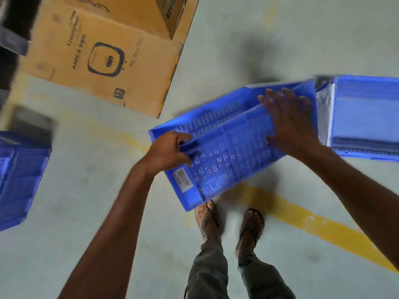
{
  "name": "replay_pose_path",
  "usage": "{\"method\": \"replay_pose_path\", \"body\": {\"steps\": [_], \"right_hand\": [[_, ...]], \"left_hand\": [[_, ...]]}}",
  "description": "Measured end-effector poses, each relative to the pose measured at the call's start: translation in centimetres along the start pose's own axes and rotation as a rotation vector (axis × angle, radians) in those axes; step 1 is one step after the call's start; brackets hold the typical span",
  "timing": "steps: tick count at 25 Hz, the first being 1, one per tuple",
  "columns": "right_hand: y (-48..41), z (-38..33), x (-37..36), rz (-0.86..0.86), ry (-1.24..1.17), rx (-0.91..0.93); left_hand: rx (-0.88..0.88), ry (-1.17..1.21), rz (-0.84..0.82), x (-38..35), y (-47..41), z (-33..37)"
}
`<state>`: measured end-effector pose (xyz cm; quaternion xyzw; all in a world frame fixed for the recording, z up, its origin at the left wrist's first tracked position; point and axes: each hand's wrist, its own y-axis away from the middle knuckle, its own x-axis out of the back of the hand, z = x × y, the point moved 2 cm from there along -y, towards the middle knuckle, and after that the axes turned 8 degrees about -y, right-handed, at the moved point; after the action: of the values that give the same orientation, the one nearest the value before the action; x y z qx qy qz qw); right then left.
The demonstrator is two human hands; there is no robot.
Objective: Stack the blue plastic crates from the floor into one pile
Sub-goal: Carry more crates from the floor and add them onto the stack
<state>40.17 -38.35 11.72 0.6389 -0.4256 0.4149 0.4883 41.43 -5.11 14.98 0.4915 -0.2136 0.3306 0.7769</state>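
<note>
A blue slotted plastic crate point(224, 147) hangs tilted in the air in front of me, above my feet. My left hand point(168, 151) is closed around the handle slot in its near end wall. My right hand point(289, 124) lies spread on its far right rim, fingers apart, pressing against it. A white label sits on the crate's near wall. A second blue crate point(362, 117) stands at the right, touching or very near the held one. A third blue crate point(19, 180) is at the left edge, cut off by the frame.
Large cardboard boxes point(97, 55) stand at the top left on the grey concrete floor. A yellow painted line point(313, 221) runs diagonally past my sandalled feet point(228, 221). A dark rack edge point(10, 39) shows at the far left.
</note>
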Motion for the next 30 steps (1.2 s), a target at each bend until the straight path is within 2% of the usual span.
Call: {"method": "replay_pose_path", "body": {"steps": [3, 5, 7, 10, 14, 17, 20, 24, 28, 30], "right_hand": [[1.3, -2.6, 4.4, -0.254, -0.018, 0.183], [3.6, -6.2, 6.1, -0.436, -0.150, 0.219], [5.6, -10.3, 7.8, -0.403, -0.307, 0.227], [7.0, -16.7, 10.4, -0.327, -0.333, 0.297], [8.2, -22.9, 14.6, -0.200, -0.280, 0.321], [10.1, -27.9, 18.4, -0.142, -0.226, 0.464], [11.9, -34.7, 21.8, -0.153, -0.062, 0.675], [12.9, -44.0, 24.0, -0.351, -0.029, 0.713], [14.0, -54.4, 24.0, -0.293, -0.092, 0.702], [14.8, -59.5, 23.9, -0.248, -0.150, 0.728]], "left_hand": [[0.018, 0.031, -0.119, 3.4, 10.0, -3.2], [0.041, 0.018, -0.143, 4.8, 14.7, -5.4], [0.054, 0.067, -0.162, 6.2, 18.4, -6.3], [0.076, 0.157, -0.084, 7.1, 21.7, -4.4], [0.126, -0.188, 0.178, 6.9, 24.6, -1.1], [0.166, -0.191, 0.343, 8.6, 29.9, -1.7], [0.216, -0.142, 0.439, 11.0, 36.1, -3.7], [0.324, -0.111, 0.501, 12.6, 43.0, -8.3], [0.389, -0.062, 0.527, 13.1, 48.9, -14.9], [0.458, 0.039, 0.484, 13.6, 52.3, -19.1]]}}
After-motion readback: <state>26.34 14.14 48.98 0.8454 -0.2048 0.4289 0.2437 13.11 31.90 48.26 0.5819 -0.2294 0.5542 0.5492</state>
